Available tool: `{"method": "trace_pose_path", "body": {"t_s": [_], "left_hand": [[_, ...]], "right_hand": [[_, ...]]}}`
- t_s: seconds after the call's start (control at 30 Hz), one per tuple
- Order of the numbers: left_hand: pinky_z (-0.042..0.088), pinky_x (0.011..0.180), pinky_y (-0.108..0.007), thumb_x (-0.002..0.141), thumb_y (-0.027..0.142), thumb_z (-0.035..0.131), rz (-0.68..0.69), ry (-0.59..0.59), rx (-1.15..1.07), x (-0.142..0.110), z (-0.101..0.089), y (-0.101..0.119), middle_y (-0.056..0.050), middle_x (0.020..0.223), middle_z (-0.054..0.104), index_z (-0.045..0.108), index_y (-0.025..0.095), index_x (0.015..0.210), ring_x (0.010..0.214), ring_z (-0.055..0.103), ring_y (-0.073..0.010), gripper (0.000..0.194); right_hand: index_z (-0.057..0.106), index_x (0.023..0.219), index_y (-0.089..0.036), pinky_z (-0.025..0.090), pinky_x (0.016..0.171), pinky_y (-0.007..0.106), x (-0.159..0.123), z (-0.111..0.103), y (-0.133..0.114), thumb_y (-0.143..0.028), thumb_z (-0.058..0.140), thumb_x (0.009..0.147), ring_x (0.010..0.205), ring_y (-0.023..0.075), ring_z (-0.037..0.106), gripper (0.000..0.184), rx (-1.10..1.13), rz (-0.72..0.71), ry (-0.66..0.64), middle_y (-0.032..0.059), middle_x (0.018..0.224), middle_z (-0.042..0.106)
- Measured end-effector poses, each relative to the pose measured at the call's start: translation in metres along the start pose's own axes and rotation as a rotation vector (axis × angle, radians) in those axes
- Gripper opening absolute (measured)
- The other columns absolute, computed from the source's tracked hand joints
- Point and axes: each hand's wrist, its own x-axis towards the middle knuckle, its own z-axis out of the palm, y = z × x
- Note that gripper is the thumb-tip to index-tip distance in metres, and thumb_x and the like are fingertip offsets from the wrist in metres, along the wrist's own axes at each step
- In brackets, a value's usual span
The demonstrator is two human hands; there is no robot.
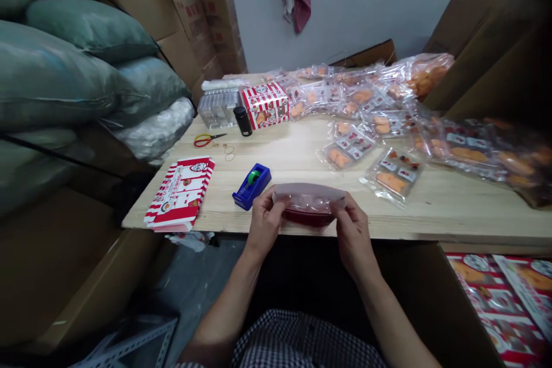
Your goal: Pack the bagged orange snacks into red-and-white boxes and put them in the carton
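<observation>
1. Frosted plastic pouch (309, 194) bows upward between our left hand (264, 221) and right hand (353, 236), which stand apart and pinch its two ends between thumbs and fingers.
2. Dark red tray (309, 218) shows at the underside of the pouch; we cannot tell whether it sits inside or just beneath. We hold both just over the near edge of the pale wooden tabletop (280, 152).
3. Blue tape dispenser (252, 185) with a green core stands just beyond our left hand. Further left lies a red-and-white striped carton (181, 194), printed and laid flat.
4. Near the far edge we see red-handled scissors (209, 140), a few rubber bands (229, 152), a black canister (242, 121), a clear plastic tray stack (218, 108) and an upright printed box (265, 104).
5. Sealed packs of orange food (390, 177) spread across the right and far side of the tabletop, some blurred at the edge of view.
6. Our step in hand appears to be bending this one pouch around its red part, judging by the grip.
7. With only the pinched ends holding it, the next move calls for even, matched pressure from both hands.
</observation>
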Motion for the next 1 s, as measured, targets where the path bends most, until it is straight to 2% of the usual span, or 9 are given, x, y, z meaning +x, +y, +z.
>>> {"method": "trace_pose_path", "body": {"t_s": [0.13,0.23,0.4,0.5,0.6,0.67,0.73,0.8,1.0], "left_hand": [[0.043,0.069,-0.023,0.078,0.016,0.057,-0.009,0.081,-0.098,0.008,0.011,-0.001,0.001,0.068,0.058,0.068,0.015,0.078,0.07,0.053,-0.0149,0.012],[0.041,0.063,-0.022,0.078,0.018,0.058,-0.035,0.135,-0.126,-0.001,0.014,0.001,0.003,0.065,0.056,0.065,0.016,0.074,0.064,0.05,-0.0129,0.008],[0.039,0.057,-0.02,0.079,0.021,0.062,-0.282,0.122,-0.291,-0.051,0.01,-0.009,0.004,0.067,0.059,0.064,0.017,0.081,0.057,0.05,-0.0103,0.005],[0.045,0.064,-0.021,0.08,0.022,0.063,-0.437,0.11,-0.342,-0.085,0.007,-0.029,0.003,0.073,0.066,0.067,0.017,0.092,0.064,0.058,-0.0121,0.013],[0.049,0.075,-0.024,0.082,0.027,0.067,-0.529,0.088,-0.403,-0.108,0.003,-0.047,-0.001,0.085,0.072,0.068,0.017,0.103,0.077,0.066,-0.0163,0.023],[0.049,0.082,-0.028,0.084,0.036,0.069,-0.6,0.074,-0.497,-0.117,-0.003,-0.055,-0.003,0.09,0.074,0.069,0.017,0.103,0.086,0.068,-0.0196,0.027],[0.049,0.087,-0.031,0.085,0.043,0.069,-0.664,0.07,-0.612,-0.121,-0.009,-0.06,-0.005,0.09,0.074,0.07,0.016,0.095,0.092,0.069,-0.0226,0.029],[0.048,0.09,-0.032,0.084,0.042,0.071,-0.686,0.075,-0.665,-0.122,-0.014,-0.063,-0.005,0.087,0.075,0.07,0.015,0.089,0.093,0.07,-0.024,0.028],[0.049,0.078,-0.028,0.078,0.028,0.076,-0.714,0.044,-0.505,-0.116,-0.013,-0.064,-0.006,0.084,0.074,0.072,0.012,0.092,0.077,0.068,-0.0182,0.022]], "right_hand": [[0.068,0.081,-0.022,0.048,0.071,0.026,0.017,0.006,-0.002,-0.017,0.056,0.078,0.075,0.0177,0.062,0.014,0.139,0.059,0.032,-0.0033,0.075,0.07],[0.067,0.078,-0.021,0.046,0.062,0.025,0.012,0.008,-0.01,-0.015,0.055,0.073,0.065,0.016,0.06,0.015,0.208,0.14,0.042,-0.0046,0.066,0.067],[0.07,0.087,-0.021,0.048,0.062,0.026,-0.036,-0.008,-0.006,-0.022,0.063,0.076,0.065,0.0173,0.064,0.013,0.211,0.38,-0.015,-0.0026,0.072,0.072],[0.071,0.085,-0.021,0.048,0.06,0.025,-0.065,-0.022,0.014,-0.027,0.067,0.077,0.063,0.0167,0.064,0.011,0.21,0.517,-0.024,-0.0017,0.072,0.073],[0.071,0.084,-0.02,0.048,0.059,0.025,-0.083,-0.033,0.035,-0.027,0.07,0.076,0.061,0.016,0.064,0.011,0.231,0.619,-0.012,-0.0011,0.072,0.073],[0.072,0.086,-0.02,0.049,0.06,0.025,-0.089,-0.038,0.045,-0.028,0.071,0.076,0.063,0.0168,0.065,0.013,0.235,0.647,0.014,-0.0005,0.073,0.074],[0.072,0.087,-0.02,0.05,0.062,0.026,-0.092,-0.042,0.051,-0.029,0.072,0.075,0.065,0.0179,0.066,0.015,0.228,0.645,0.037,0.0002,0.074,0.075],[0.072,0.088,-0.02,0.051,0.062,0.027,-0.093,-0.044,0.054,-0.03,0.073,0.076,0.067,0.0186,0.068,0.016,0.215,0.631,0.042,0.0009,0.077,0.076],[0.072,0.092,-0.02,0.054,0.066,0.028,-0.096,-0.041,0.056,-0.036,0.073,0.079,0.077,0.0211,0.071,0.021,0.145,0.568,0.026,0.0023,0.087,0.077]]}}
